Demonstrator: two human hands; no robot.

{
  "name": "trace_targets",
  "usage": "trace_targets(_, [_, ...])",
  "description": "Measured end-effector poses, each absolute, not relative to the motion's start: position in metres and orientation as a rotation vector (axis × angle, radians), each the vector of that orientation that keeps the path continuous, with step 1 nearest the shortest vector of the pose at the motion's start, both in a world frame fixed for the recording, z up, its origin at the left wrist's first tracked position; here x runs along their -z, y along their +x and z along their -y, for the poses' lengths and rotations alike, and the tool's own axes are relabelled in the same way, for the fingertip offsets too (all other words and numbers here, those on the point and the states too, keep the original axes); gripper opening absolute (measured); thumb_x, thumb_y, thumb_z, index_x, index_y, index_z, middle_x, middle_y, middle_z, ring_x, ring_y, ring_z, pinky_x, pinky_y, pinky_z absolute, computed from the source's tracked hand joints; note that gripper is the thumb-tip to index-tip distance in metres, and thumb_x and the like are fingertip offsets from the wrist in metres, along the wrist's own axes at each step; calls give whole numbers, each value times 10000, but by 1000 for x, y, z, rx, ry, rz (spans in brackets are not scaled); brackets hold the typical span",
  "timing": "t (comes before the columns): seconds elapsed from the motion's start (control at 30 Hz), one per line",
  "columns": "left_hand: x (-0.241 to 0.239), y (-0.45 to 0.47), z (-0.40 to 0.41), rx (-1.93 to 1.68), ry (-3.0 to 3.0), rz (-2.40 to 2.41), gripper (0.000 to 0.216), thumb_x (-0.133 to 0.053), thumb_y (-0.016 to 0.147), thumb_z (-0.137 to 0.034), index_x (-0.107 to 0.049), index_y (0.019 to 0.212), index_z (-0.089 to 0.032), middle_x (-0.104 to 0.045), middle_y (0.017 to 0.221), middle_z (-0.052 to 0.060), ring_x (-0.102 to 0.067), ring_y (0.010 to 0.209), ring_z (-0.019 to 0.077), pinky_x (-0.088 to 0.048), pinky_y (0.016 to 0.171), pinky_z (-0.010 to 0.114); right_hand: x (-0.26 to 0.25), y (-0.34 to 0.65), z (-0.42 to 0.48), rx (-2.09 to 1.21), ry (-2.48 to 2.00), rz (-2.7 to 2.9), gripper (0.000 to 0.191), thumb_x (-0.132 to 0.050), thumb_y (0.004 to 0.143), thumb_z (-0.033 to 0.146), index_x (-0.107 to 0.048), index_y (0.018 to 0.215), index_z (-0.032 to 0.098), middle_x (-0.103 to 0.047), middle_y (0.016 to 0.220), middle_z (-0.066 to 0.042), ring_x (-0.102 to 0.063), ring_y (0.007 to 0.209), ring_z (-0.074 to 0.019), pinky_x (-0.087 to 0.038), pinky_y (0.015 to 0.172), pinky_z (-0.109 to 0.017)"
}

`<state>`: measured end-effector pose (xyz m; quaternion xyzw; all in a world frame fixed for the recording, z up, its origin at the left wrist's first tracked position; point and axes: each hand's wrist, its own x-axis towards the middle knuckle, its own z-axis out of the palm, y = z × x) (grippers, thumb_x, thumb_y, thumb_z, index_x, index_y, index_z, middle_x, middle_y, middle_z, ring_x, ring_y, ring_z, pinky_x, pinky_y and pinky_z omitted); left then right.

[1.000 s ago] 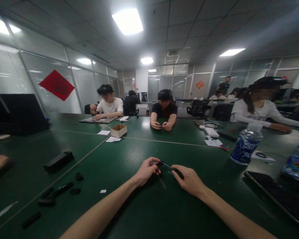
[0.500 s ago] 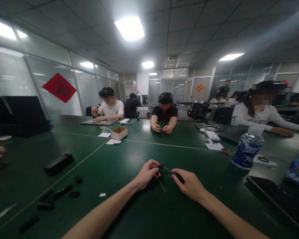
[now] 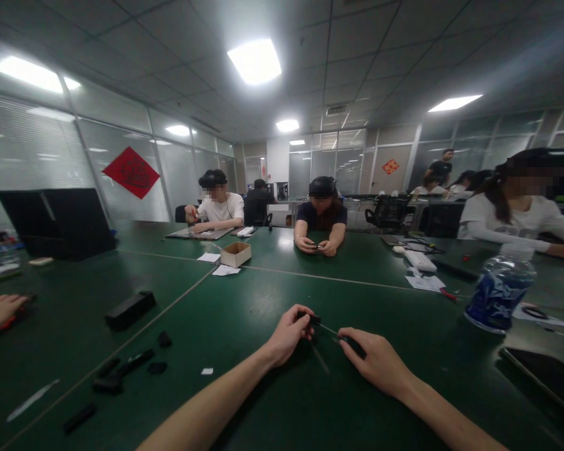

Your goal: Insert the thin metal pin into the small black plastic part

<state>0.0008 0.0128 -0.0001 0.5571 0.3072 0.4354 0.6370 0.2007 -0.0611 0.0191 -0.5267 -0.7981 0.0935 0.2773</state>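
Note:
My left hand (image 3: 289, 332) is closed around a small black part (image 3: 314, 319), its fingers covering most of it. My right hand (image 3: 378, 360) grips the black handle of a screwdriver (image 3: 355, 344). The thin metal shaft runs left from that handle, and its tip meets the black part; how far it goes in cannot be made out. Both hands are held just over the green table (image 3: 263, 401). A small white scrap (image 3: 207, 371) lies to the left of my left forearm.
Several black pieces (image 3: 136, 362) and a black block (image 3: 130, 310) lie at left, near another person's hand (image 3: 2, 312). A cardboard box (image 3: 235, 254) stands ahead. A water bottle (image 3: 502, 291) and a phone (image 3: 545, 379) are at right. People sit across the table.
The whole view has swung left, so everything sits further right and slightly lower. My hands keep the same hold on the black part and the screwdriver.

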Motion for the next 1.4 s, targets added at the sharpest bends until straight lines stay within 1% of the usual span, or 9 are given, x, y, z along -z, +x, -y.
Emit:
trace_targets(0.13, [-1,3,-11,-999,1219,-710,190,-563,764,-266,-530,907,-145,-575,804,23,-521,633,98,-373,593,238,-17,200,60,-222,-1410,2150,333,-390,876,376,-630,1028,200,-687,963,-67,-653,828,-209,-520,756,-335])
trace_targets(0.27, [1,4,-12,-1002,1203,-714,157,-513,754,-177,-538,904,-141,-577,798,17,-530,623,94,-370,599,240,-18,200,60,-238,-1420,2150,347,-384,860,388,-637,1024,215,-694,969,-60,-661,833,-211,-533,742,-329])
trace_targets(0.43, [4,4,-15,-1007,1176,-723,193,-454,729,-117,-540,901,-135,-602,824,36,-539,620,92,-362,596,237,-22,199,62,-249,-1417,2158,368,-367,859,393,-639,1020,205,-695,964,-68,-663,824,-216,-540,738,-345])
trace_targets(0.57, [3,3,-15,-1000,1153,-696,226,-455,700,-97,-543,906,-128,-601,846,43,-545,629,94,-370,609,241,-21,199,61,-280,-1440,2160,396,-365,855,404,-635,1042,182,-691,983,-81,-662,852,-225,-538,762,-361])
trace_targets(0.7, [1,3,-14,-1002,1137,-696,231,-456,685,-94,-547,895,-128,-604,848,44,-542,628,92,-364,604,236,-18,201,60,-279,-1429,2149,388,-371,851,407,-637,1039,196,-693,987,-73,-663,856,-224,-538,762,-356])
trace_targets(1.03, [4,4,-15,-1023,1103,-707,300,-402,616,-67,-552,870,-119,-607,731,34,-524,572,98,-329,560,234,-14,202,58,-226,-1403,2140,341,-411,838,403,-657,999,231,-708,955,-49,-674,827,-216,-549,731,-327])
trace_targets(1.17, [2,5,-13,-1035,1102,-702,323,-405,574,-56,-554,855,-116,-634,796,55,-520,555,92,-314,544,233,-12,203,57,-191,-1412,2149,361,-407,840,409,-657,1014,217,-705,984,-57,-674,857,-225,-549,768,-347])
trace_targets(1.27, [1,4,-12,-1026,1107,-700,339,-412,559,-51,-553,860,-118,-640,863,65,-518,561,92,-320,548,236,-12,203,57,-185,-1420,2165,363,-402,842,412,-657,1013,219,-708,974,-55,-678,841,-221,-556,747,-340])
trace_targets(1.4, [1,3,-12,-1015,1137,-695,344,-423,557,-47,-554,866,-123,-638,877,59,-497,552,85,-316,549,235,-12,203,57,-185,-1399,2154,346,-411,840,409,-659,1000,228,-713,957,-45,-682,824,-213,-562,724,-321])
